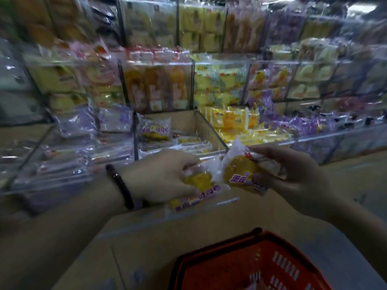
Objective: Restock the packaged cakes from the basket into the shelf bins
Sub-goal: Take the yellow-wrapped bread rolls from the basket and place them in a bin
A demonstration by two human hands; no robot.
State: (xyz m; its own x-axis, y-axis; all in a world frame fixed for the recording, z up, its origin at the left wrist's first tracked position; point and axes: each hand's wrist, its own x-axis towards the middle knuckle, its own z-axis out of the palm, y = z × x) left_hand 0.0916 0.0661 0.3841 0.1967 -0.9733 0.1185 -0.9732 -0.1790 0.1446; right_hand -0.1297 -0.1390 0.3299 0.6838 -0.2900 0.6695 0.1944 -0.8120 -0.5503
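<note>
Placement belongs in the part-filled centre bin [188,122] directly ahead, where matching packets already lie; each is best laid flat, label up, not dropped. Left hand [165,174] grips what looks like two packaged cakes [201,183] and right hand [297,178] pinches a third cake [240,170], all held near the bin's front edge, above the red basket [226,271]. Wrappers are clear-and-white film over yellow sponge with purple lettering, judged soft and slippery.
</note>
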